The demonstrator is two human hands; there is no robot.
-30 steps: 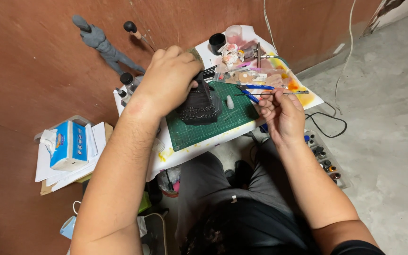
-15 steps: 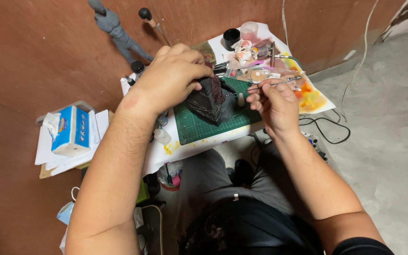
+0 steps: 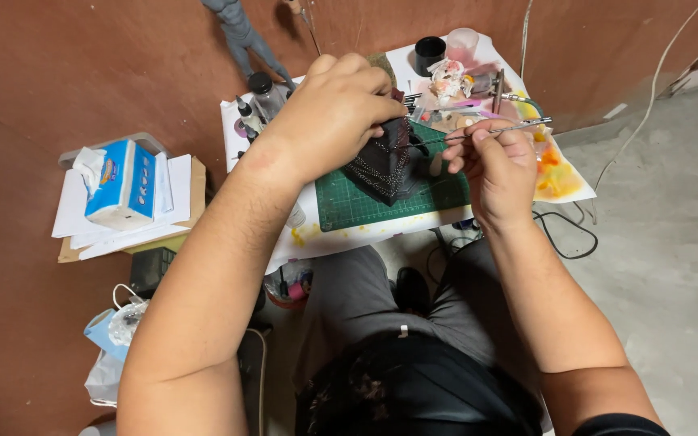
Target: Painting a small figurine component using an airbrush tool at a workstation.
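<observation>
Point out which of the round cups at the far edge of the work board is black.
The black cup is the left of the two. Its neighbour to the right, the clear pinkish cup, is see-through. Both stand beyond the right hand.

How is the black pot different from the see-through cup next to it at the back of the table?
The black pot is dark and solid, so nothing shows through its wall; the see-through cup is pale, pinkish and clear. The black pot sits a little nearer the person; the see-through cup sits closer to the wall. Both stand upright, open on top, on the white paper.
</observation>
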